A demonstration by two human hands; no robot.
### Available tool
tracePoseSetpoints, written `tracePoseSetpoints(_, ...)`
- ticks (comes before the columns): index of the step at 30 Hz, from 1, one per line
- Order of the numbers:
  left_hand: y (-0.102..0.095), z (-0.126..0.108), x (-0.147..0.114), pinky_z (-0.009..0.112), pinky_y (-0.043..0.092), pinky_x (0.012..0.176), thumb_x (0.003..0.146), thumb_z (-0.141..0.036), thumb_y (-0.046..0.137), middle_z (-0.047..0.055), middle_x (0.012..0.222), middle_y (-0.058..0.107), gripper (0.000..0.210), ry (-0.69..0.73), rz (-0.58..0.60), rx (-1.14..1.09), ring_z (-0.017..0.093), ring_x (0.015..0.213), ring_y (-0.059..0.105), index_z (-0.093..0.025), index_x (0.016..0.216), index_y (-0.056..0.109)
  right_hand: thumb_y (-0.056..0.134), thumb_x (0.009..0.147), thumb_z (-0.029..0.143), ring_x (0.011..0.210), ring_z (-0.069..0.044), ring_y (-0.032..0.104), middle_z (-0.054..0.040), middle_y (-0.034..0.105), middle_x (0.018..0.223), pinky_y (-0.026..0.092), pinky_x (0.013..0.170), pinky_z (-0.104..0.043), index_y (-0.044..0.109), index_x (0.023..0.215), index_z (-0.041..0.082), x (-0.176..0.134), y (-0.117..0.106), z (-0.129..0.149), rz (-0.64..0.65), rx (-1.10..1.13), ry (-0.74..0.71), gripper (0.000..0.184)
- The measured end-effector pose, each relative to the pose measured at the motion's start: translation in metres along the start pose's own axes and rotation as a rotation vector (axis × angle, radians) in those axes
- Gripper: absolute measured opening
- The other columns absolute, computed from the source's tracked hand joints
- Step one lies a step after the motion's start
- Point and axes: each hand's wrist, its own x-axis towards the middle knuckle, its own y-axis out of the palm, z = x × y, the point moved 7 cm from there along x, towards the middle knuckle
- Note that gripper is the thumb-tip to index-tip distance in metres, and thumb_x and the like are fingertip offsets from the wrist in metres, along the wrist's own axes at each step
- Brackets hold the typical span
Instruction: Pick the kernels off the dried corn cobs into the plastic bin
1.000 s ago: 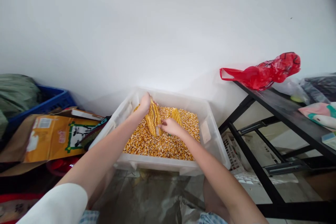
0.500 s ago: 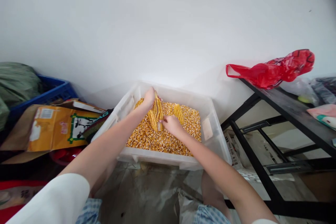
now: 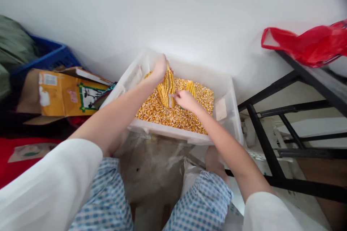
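My left hand is closed round the upper end of a yellow corn cob, which it holds tilted over a plastic tub. A pale bare strip without kernels runs down the lower part of this cob. Against that strip my right hand presses with its fingers pinched together at the cob's side. Loose corn kernels cover the bottom of the translucent white tub. A second corn cob lies on the kernels behind my right hand. Another cob shows only partly behind my left wrist.
At the left are an open orange cardboard box and a blue crate with a green sack. On the right stands a black metal frame with a red plastic bag on top. A white wall rises behind the tub.
The view has tipped downward, showing more of my checked shorts. Both hands stay at the same cob, and its bare patch near my right fingers shows more clearly.
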Motion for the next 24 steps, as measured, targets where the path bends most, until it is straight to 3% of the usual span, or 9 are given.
tracePoseSetpoints(8, 0.0, 0.004, 0.005, 0.021, 0.038, 0.05, 0.086, -0.039, 0.019, -0.002, 0.037, 0.038, 0.04, 0.1, -0.05, 0.06, 0.01, 0.04, 0.044, -0.019, 0.056, 0.036, 0.042, 0.088, 0.043, 0.069, -0.017, 0.056, -0.0077, 0.062, 0.07, 0.036, 0.064, -0.025, 0.062, 0.077, 0.013, 0.0, 0.006, -0.006, -0.116, -0.02, 0.092, 0.038)
tracePoseSetpoints(11, 0.01, 0.008, -0.003, 0.022, 0.039, 0.051, 0.09, -0.036, 0.015, -0.001, 0.038, 0.042, 0.044, 0.072, 0.034, 0.139, 0.011, 0.041, 0.046, -0.019, 0.057, 0.037, 0.048, 0.082, 0.052, 0.065, -0.018, 0.054, -0.0065, 0.058, 0.063, 0.037, 0.062, -0.027, 0.06, 0.071, 0.012, 0.0, 0.01, -0.011, -0.099, 0.073, 0.116, 0.043)
tracePoseSetpoints(16, 0.027, 0.01, -0.019, 0.02, 0.041, 0.055, 0.091, -0.035, 0.016, 0.0, 0.038, 0.042, 0.05, 0.142, 0.16, 0.289, 0.01, 0.044, 0.048, -0.019, 0.051, 0.04, 0.055, 0.076, 0.054, 0.065, -0.018, 0.054, -0.0054, 0.055, 0.06, 0.041, 0.061, -0.029, 0.058, 0.074, 0.011, -0.003, 0.018, -0.017, -0.022, 0.216, 0.063, 0.043)
tracePoseSetpoints(20, 0.024, 0.025, -0.02, 0.02, 0.043, 0.06, 0.092, -0.034, 0.014, -0.001, 0.038, 0.04, 0.046, 0.031, 0.168, 0.31, 0.008, 0.045, 0.045, -0.02, 0.056, 0.04, 0.054, 0.08, 0.05, 0.074, -0.019, 0.056, -0.0075, 0.058, 0.069, 0.043, 0.066, -0.03, 0.057, 0.083, 0.01, -0.004, 0.021, -0.017, -0.009, 0.269, 0.021, 0.041)
tracePoseSetpoints(24, 0.02, 0.034, -0.017, 0.027, 0.046, 0.061, 0.092, -0.034, 0.016, -0.001, 0.038, 0.041, 0.043, -0.021, 0.168, 0.314, 0.012, 0.046, 0.045, -0.021, 0.06, 0.041, 0.053, 0.081, 0.049, 0.081, -0.02, 0.056, -0.0094, 0.059, 0.078, 0.044, 0.07, -0.03, 0.056, 0.089, 0.01, -0.001, 0.026, -0.017, -0.023, 0.304, 0.018, 0.04)
